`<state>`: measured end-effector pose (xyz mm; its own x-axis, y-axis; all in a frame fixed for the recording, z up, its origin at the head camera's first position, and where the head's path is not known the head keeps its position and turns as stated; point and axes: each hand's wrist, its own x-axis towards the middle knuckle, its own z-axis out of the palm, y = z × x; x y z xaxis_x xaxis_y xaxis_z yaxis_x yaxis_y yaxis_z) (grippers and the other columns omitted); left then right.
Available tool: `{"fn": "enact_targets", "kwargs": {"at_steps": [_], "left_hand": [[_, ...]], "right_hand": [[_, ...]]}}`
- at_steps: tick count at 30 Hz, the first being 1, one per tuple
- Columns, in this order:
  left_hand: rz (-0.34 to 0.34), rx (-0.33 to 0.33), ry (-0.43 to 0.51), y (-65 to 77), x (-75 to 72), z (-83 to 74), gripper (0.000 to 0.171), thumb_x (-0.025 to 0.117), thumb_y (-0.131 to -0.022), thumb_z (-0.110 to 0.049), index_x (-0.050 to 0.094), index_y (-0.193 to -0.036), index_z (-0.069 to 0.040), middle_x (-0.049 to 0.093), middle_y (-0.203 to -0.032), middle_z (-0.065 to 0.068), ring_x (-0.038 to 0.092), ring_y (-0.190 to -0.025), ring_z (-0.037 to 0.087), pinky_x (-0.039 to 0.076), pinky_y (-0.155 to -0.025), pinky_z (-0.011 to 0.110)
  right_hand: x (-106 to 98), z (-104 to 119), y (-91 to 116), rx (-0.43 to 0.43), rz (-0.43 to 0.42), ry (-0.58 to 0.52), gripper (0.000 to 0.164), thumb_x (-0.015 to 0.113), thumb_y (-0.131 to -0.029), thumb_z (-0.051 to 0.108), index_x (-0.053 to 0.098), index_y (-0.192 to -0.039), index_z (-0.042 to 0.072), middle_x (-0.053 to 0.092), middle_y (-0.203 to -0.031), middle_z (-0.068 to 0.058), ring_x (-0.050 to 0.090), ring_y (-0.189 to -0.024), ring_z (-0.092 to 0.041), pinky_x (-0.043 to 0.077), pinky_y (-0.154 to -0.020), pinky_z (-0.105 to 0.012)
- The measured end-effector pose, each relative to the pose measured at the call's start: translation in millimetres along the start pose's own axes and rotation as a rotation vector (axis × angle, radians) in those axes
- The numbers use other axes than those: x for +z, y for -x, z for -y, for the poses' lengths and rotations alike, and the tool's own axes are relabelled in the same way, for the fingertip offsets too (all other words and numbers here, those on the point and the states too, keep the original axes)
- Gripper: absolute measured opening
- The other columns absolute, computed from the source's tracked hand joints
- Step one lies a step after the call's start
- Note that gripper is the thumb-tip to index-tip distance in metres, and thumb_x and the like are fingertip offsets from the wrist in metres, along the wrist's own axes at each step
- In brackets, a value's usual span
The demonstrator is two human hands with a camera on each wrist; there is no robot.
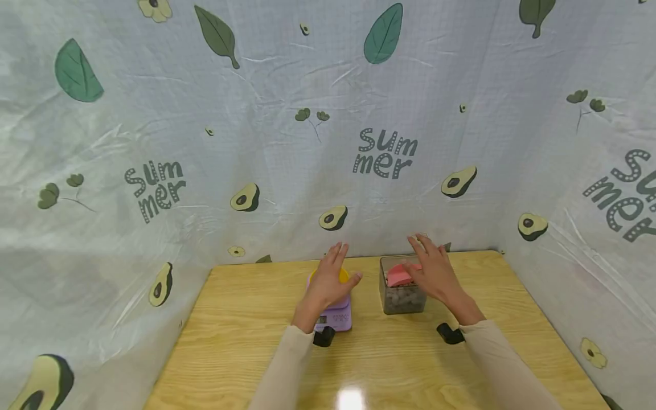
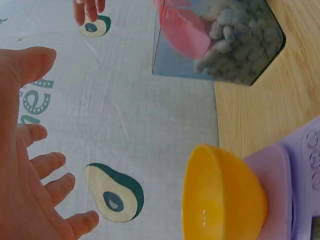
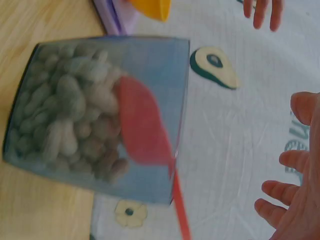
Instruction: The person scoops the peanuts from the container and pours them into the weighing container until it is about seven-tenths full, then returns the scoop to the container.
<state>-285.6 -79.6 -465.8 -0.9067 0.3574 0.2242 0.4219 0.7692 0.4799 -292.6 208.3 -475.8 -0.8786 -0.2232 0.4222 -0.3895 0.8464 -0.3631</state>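
My left hand (image 1: 327, 285) is raised over a purple kitchen scale (image 1: 342, 320), its fingers apart and holding nothing. On the scale sits a yellow bowl (image 2: 225, 195), partly hidden by that hand in the head view; its inside looks bare in the left wrist view. My right hand (image 1: 437, 275) hovers at a clear square container (image 1: 405, 307), fingers spread, also holding nothing. Inside the container lie many peanuts in their shells (image 3: 72, 100). A pink scoop (image 3: 142, 120) rests on them, its thin handle sticking out past the rim.
A light wooden table (image 1: 246, 341) carries the scale and the container, which stand side by side with a gap between. A white curtain (image 1: 287, 171) printed with avocados and leaves hangs behind and at both sides. Black wrist cameras (image 1: 324, 337) sit under the sleeves.
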Motion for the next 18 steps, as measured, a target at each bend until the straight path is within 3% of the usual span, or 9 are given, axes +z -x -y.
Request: {"fn": "enact_targets", "kwargs": {"at_steps": [7, 14, 18], "left_hand": [[0.01, 0.03, 0.143, -5.1, 18.6, -10.7, 0.078, 0.056, -0.096, -0.048, 0.016, -0.159, -0.023, 0.016, -0.166, 0.004, 0.027, -0.15, 0.029, 0.04, -0.112, 0.053], [0.037, 0.049, 0.209, -12.0, 46.0, -16.5, 0.081, 0.062, -0.094, -0.04, 0.018, -0.158, -0.018, 0.02, -0.165, 0.003, 0.028, -0.15, 0.026, 0.032, -0.119, 0.049], [0.062, 0.029, 0.274, -15.8, 61.8, -18.3, 0.083, 0.064, -0.093, -0.038, 0.017, -0.159, -0.02, 0.022, -0.164, 0.006, 0.03, -0.149, 0.028, 0.031, -0.119, 0.05]], "right_hand": [[-3.3, -26.1, 14.4, 0.047, -0.125, -0.085, 0.063, 0.058, -0.098, 0.03, 0.037, -0.149, 0.001, 0.036, -0.152, -0.027, 0.037, -0.135, -0.051, 0.028, -0.107, -0.07], [-0.1, -45.3, 28.3, 0.171, -0.086, -0.161, 0.069, 0.054, -0.101, 0.033, 0.027, -0.152, -0.003, 0.029, -0.154, -0.032, 0.031, -0.138, -0.053, 0.032, -0.105, -0.07], [7.3, -56.0, 31.3, 0.279, -0.048, -0.313, 0.072, 0.049, -0.103, 0.035, 0.019, -0.154, -0.006, 0.027, -0.154, -0.033, 0.031, -0.139, -0.052, 0.032, -0.107, -0.069]]}}
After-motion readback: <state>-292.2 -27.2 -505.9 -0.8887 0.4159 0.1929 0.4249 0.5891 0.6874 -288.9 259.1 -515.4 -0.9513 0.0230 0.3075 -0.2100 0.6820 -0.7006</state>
